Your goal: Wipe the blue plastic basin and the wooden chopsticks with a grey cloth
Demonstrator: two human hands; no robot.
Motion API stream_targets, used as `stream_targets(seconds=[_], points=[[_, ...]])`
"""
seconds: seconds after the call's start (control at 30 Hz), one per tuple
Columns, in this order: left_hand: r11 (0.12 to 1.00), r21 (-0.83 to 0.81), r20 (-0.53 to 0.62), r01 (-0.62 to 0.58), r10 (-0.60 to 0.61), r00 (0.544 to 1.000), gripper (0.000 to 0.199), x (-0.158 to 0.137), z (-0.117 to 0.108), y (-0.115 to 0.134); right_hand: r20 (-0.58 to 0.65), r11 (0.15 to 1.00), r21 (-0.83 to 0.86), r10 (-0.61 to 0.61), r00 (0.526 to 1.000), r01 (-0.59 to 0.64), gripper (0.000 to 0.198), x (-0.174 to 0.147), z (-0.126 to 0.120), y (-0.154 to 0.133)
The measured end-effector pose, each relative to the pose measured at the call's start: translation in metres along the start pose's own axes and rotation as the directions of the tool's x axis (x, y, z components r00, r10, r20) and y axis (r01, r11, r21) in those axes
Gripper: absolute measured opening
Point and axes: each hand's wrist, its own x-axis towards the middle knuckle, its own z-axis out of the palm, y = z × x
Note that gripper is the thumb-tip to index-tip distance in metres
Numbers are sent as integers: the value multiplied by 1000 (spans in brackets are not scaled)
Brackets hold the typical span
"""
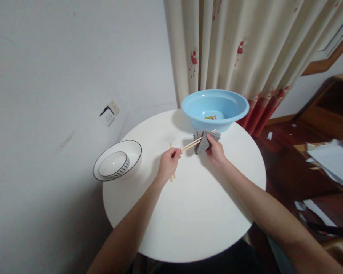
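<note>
Between my hands is a pair of light wooden chopsticks (191, 144), held above the table. My left hand (169, 161) pinches one end of the pair. A grey cloth (200, 146) is folded around the other part, and my right hand (215, 149) grips it with the thumb on top; the chopstick tips stick out past the cloth. Under my left hand, more chopsticks (174, 176) lie on the white round table (183, 224), partly hidden by the hand. Just beyond my right hand stands a light blue basin (214, 123) with a sticker on its inner bottom.
At the table's left edge, a small bowl (114, 163) sits inside a larger white dark-rimmed bowl (135, 150). The wall (60, 76) with a socket (107, 117) borders the left. Behind the basin hangs a curtain (225, 49). Papers (331, 160) lie at the right.
</note>
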Motion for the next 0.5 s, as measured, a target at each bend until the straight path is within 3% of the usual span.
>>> stream_targets(seconds=[0.5], points=[[997, -60, 53, 52, -48, 997, 41, -1, 6, -4, -8, 998, 25, -57, 998, 57, 22, -4, 2, 4]])
